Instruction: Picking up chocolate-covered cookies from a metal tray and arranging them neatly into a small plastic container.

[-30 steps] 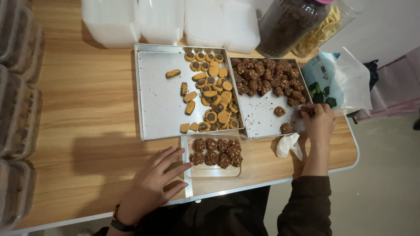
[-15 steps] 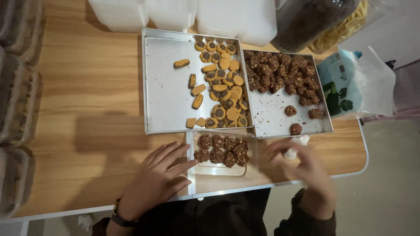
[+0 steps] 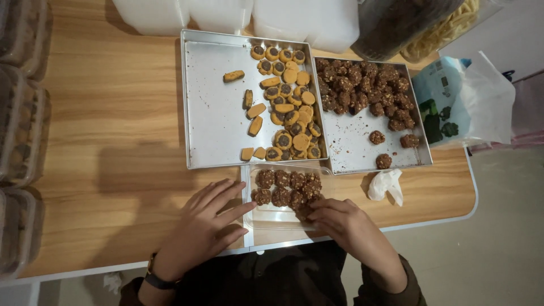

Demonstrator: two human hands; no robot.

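A clear plastic container (image 3: pixel 272 216) lies at the table's near edge, with two rows of dark crumbly cookies (image 3: pixel 283 187) in it. My right hand (image 3: pixel 347 226) rests at its lower right corner, fingertips closed on a dark cookie (image 3: pixel 305 211) beside the second row. My left hand (image 3: pixel 208 220) lies flat on the wood with fingers spread, its fingertips touching the container's left edge. Behind the container, a metal tray (image 3: pixel 354 141) holds more dark cookies (image 3: pixel 362 85), with three loose ones near its front.
A larger metal tray (image 3: pixel 212 113) holds orange cookies (image 3: pixel 289 107). A crumpled tissue (image 3: pixel 385 184) lies right of the container. A plastic bag (image 3: pixel 462 102), jars (image 3: pixel 396 22) and white tubs (image 3: pixel 226 11) line the back. Stacked filled containers (image 3: pixel 17 130) stand at the left.
My right hand has come back from the dark-cookie tray's front right corner to the clear container. The left hand has stayed flat beside the container.
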